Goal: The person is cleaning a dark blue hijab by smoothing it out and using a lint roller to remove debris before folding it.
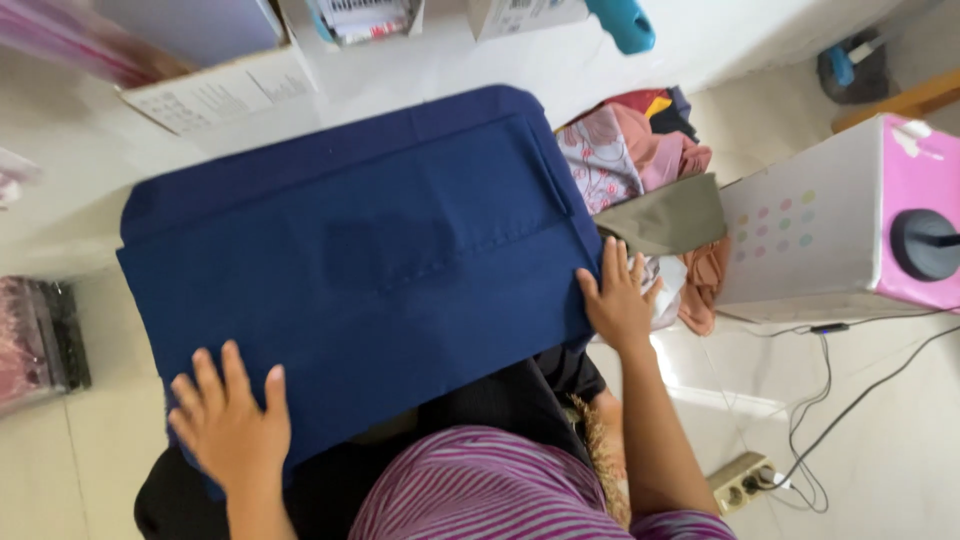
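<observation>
A folded dark blue cloth lies spread flat in front of me, with a stitched seam running across it. My left hand rests flat on its near left corner, fingers apart. My right hand presses flat on the cloth's right edge, fingers spread. Neither hand grips anything. Below the cloth I see my purple striped top and black fabric on my lap.
A heap of pink, patterned and olive garments lies right of the cloth. A white and pink box-shaped machine stands at the right, with cables and a power strip on the floor. Cardboard boxes sit behind; wrapped packets at left.
</observation>
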